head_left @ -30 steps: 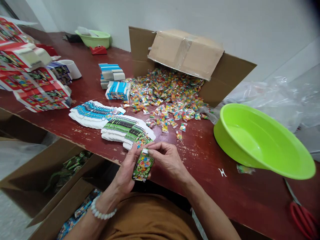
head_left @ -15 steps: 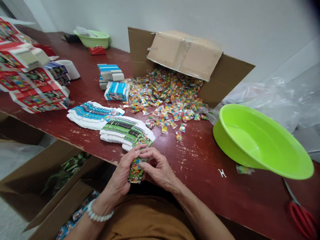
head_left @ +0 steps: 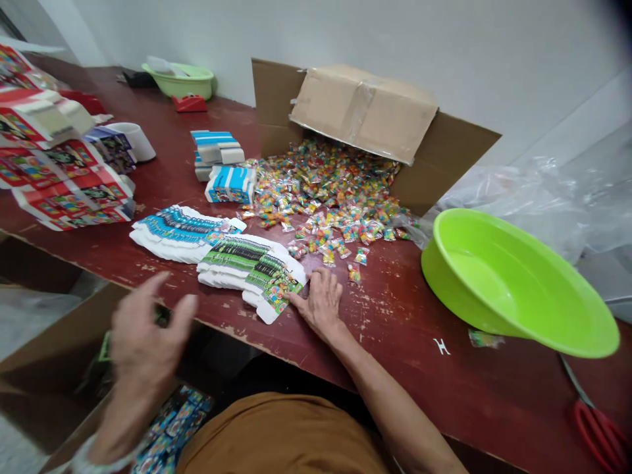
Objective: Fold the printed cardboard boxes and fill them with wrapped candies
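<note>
My left hand (head_left: 143,339) hangs over the open cardboard box (head_left: 44,355) below the table's edge, fingers spread and blurred, holding nothing. My right hand (head_left: 318,303) rests on the table beside the fanned stack of flat green cartons (head_left: 247,263), its fingertips touching the front green carton (head_left: 276,296). A fanned stack of flat blue cartons (head_left: 180,227) lies to the left of the green one. Just beyond my right hand lie loose small candy packets (head_left: 355,271) spilling from the pile (head_left: 326,187).
A cardboard box (head_left: 375,118) lies on its side behind the candy pile. A lime green basin (head_left: 513,283) sits at right, with red scissors (head_left: 600,431) near it. Red printed boxes (head_left: 59,171) are stacked at left, folded blue boxes (head_left: 230,181) mid-table.
Both hands were holding a small green carton in front of me. Now the left hand has swung left over the floor box and is empty; the right hand moved forward to the green stack.
</note>
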`<state>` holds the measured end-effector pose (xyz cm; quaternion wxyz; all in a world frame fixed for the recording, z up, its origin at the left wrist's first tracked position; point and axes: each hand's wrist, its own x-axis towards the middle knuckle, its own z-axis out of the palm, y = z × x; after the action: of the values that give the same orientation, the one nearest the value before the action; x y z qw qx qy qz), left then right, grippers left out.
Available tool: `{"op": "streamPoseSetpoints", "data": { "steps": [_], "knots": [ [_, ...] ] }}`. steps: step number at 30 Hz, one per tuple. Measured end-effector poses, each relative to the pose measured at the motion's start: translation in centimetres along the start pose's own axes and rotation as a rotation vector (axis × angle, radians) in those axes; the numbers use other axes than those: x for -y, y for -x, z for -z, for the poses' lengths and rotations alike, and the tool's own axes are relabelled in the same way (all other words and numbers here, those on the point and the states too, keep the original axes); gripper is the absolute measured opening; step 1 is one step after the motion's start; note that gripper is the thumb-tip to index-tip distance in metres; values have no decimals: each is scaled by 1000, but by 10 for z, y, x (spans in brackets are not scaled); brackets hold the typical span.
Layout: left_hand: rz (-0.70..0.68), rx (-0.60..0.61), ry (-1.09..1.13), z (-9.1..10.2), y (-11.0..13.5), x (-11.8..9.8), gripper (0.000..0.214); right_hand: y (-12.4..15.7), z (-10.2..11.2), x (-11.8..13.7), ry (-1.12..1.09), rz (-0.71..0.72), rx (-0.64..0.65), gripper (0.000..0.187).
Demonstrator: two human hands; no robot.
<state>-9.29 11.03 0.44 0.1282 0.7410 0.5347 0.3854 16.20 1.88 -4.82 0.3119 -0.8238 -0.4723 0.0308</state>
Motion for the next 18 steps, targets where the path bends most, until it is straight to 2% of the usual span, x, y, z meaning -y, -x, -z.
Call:
{"op": "streamPoseSetpoints", "data": {
  "steps": [1, 4, 7, 9, 10, 13, 15, 16, 18],
  "knots": [
    [-88, 63, -23, -16, 9, -15, 57, 1, -1, 0, -26, -26, -22, 53],
    [-236, 113, -16, -52, 30, -49, 50, 0, 2, -3, -240, -134, -49, 43],
    [-214, 189, 123, -56, 33, -65, 54, -3, 19, -7, -664, -224, 36, 34],
    [-58, 336, 352, -46, 28, -71, 57, -2, 37, -6, -893, -218, 139, 33],
    [67, 467, 516, -40, 25, -75, 57, 0, 47, -3, -972, -193, 196, 33],
    [466, 1024, 1036, -28, 24, -85, 50, 7, 73, 9, -1145, -91, 383, 32],
    [599, 1310, 1257, -26, 30, -91, 47, 12, 83, 19, -1177, -37, 460, 31],
    [628, 1379, 1316, -27, 35, -94, 47, 14, 85, 23, -1186, -22, 482, 31],
    [650, 1387, 1373, -30, 44, -97, 48, 17, 87, 27, -1210, -18, 510, 32]
  ]
}}
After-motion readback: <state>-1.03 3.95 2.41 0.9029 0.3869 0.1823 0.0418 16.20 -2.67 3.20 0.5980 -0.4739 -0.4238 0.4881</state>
